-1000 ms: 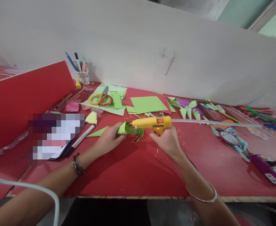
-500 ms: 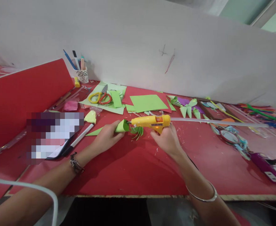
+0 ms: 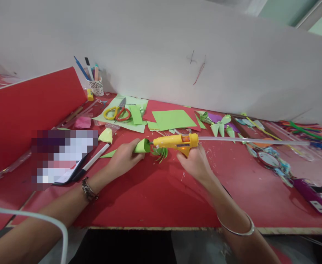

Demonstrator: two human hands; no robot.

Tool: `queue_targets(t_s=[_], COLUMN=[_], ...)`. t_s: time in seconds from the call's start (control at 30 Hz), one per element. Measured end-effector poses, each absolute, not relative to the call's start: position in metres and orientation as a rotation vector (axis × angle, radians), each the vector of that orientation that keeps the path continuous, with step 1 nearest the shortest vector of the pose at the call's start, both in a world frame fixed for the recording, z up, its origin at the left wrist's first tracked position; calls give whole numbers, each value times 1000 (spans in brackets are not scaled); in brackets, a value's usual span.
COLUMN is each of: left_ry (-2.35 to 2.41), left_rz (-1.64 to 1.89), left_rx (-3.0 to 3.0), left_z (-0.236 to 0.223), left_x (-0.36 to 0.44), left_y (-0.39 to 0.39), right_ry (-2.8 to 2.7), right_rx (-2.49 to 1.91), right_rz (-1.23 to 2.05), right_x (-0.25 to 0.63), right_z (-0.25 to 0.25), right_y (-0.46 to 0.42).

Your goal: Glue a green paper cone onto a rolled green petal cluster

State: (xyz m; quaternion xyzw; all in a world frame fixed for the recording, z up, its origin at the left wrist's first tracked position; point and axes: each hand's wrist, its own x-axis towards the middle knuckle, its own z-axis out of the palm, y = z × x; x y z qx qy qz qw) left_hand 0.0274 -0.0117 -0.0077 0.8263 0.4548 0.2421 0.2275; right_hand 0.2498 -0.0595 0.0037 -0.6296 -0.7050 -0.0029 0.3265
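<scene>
My left hand (image 3: 124, 157) is closed around a green paper cone (image 3: 142, 146), its wide mouth facing right and its thin tip showing beyond my wrist side. In my right hand (image 3: 195, 161) is a yellow glue gun (image 3: 174, 140), gripped by its handle, with a small orange light on. A long clear glue stick (image 3: 245, 140) juts from its back. The gun's nozzle reaches the mouth of the cone; whether it touches the paper I cannot tell. Just below the gun lies a fringed green paper curl (image 3: 161, 152) on the red table (image 3: 150, 198).
Scissors (image 3: 118, 113) and green paper sheets (image 3: 174, 120) lie toward the wall. At left are a phone (image 3: 70, 161), a marker (image 3: 96, 157) and a pen cup (image 3: 96, 87). Paper cones (image 3: 218, 129), pipe cleaners (image 3: 309, 132) and a purple power strip (image 3: 313, 198) are at right.
Almost nothing differs. Both hands keep their grip, and the glue gun's nozzle stays at the cone's mouth; the view has shifted very slightly.
</scene>
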Motion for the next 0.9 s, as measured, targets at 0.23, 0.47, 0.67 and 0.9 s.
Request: queue_targets(t_s=[0.23,0.47,0.67,0.9], left_ry=[1290,1294,1354,1428], left_rz=[692,699,676,619], left_rx=[2277,2288,2357,2429], left_z=[-6,-8,-6,-3], left_x=[26,23,20,17], left_y=[-11,-8,-6,-5], right_ry=[-1865,-1873,-1889,-1889], right_rx=[-1653,-1667,-1626,-1631], right_rz=[-5,32,75,111], right_x=[250,249,247,246], right_z=[3,5,6,7], right_y=[-59,-61,-61,-64])
